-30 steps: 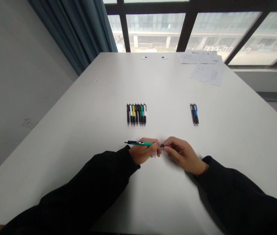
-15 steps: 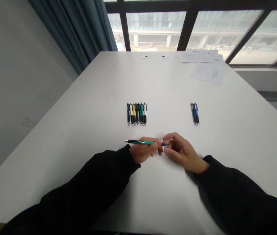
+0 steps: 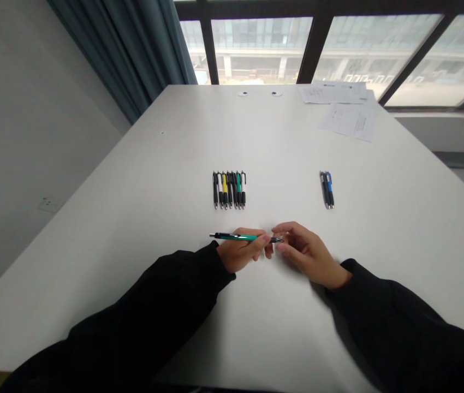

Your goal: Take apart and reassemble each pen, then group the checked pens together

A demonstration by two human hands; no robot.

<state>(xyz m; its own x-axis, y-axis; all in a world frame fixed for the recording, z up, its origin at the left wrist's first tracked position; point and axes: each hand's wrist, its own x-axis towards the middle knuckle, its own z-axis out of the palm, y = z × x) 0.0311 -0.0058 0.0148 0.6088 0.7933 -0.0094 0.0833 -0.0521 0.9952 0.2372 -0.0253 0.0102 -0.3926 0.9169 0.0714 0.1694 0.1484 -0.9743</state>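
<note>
Edging toward the tip since the earlier frame, our right hand (image 3: 308, 255) curves around a green pen (image 3: 240, 237), its fingers (image 3: 277, 228) spread, just beside the metal point. Our left hand (image 3: 240, 252) pinches the glossy barrel above the matte surface (image 3: 142, 218), near a row of pens (image 3: 228, 191).

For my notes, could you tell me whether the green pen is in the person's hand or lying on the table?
In hand: the left hand grips the green pen, with the right hand at its tip.
</note>
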